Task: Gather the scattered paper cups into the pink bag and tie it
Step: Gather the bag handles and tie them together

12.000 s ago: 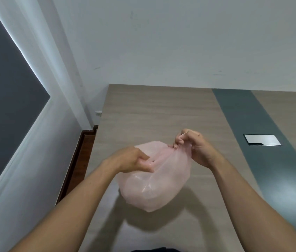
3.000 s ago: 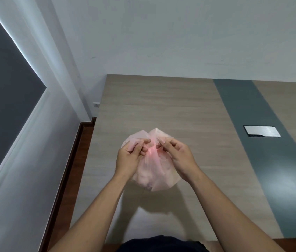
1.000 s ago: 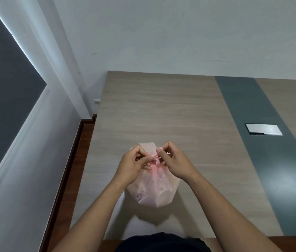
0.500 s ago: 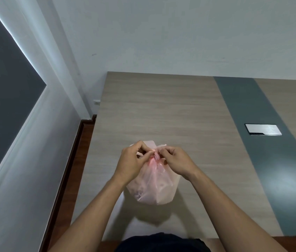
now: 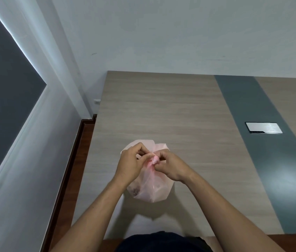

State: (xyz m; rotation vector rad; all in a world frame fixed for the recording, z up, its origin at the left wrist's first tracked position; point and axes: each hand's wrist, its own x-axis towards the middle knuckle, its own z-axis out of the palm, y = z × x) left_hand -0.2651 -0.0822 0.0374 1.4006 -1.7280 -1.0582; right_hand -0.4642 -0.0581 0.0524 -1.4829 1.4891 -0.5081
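We've got left hand point(image 5: 130, 165) and right hand point(image 5: 171, 166) both pinched on pink bag point(image 5: 150, 190) neck, over table point(image 5: 161, 110)

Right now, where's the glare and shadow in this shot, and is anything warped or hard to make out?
Head view: soft glare on the grey table stripe; the pink bag and arms cast a shadow toward the near edge; wide-angle lens bends the wall trim at left; the bag's contents show only as dim shapes through the plastic, and both hands hide the knot.
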